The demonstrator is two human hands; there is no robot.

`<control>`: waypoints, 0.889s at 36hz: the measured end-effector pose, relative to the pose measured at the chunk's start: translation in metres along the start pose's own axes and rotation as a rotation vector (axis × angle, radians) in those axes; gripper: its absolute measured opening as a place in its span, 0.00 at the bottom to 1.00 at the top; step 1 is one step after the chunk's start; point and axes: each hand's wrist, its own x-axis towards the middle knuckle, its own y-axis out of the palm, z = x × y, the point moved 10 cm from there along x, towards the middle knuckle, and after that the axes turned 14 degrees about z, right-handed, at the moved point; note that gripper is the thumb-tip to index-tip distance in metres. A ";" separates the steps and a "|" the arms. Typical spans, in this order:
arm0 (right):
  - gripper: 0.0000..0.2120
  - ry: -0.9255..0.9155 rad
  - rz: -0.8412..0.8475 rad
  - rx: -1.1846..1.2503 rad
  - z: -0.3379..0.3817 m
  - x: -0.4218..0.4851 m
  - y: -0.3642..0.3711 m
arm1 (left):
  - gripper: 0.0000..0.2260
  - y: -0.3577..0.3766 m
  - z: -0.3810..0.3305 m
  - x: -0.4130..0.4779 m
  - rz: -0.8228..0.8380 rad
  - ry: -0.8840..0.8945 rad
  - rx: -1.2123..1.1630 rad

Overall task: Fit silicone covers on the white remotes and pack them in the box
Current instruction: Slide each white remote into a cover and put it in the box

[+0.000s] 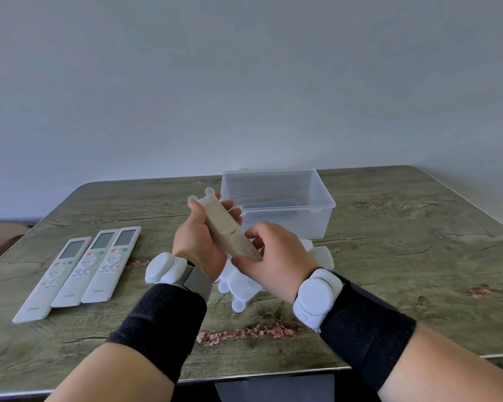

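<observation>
Both hands hold one remote (230, 230) above the table, back side up, wrapped in a translucent silicone cover whose two round ears (209, 192) stick out at its far end. My left hand (198, 239) grips the far half from the left. My right hand (270, 256) pinches the near end. Three bare white remotes (96, 268) lie side by side, face up, at the left. A pile of translucent silicone covers (238, 288) lies under my hands. The clear plastic box (320, 207) stands open just behind, with something flat and dark on its floor.
The green wood-grain table (404, 256) has a rounded far edge against a plain grey wall. Its near edge runs below my forearms. White sensor bands and black sleeves sit on both wrists.
</observation>
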 end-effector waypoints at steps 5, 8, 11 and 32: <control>0.15 -0.002 -0.057 0.011 0.003 0.001 -0.005 | 0.26 0.002 0.007 0.001 0.016 -0.025 -0.083; 0.14 0.005 -0.069 0.031 0.006 0.003 -0.005 | 0.25 0.005 0.009 0.002 0.019 -0.030 -0.088; 0.13 0.019 -0.089 0.027 0.007 0.005 -0.006 | 0.24 0.009 0.008 0.003 0.018 -0.015 -0.077; 0.21 0.021 -0.129 -0.012 0.003 0.003 -0.016 | 0.16 0.015 0.016 -0.012 0.236 -0.202 0.395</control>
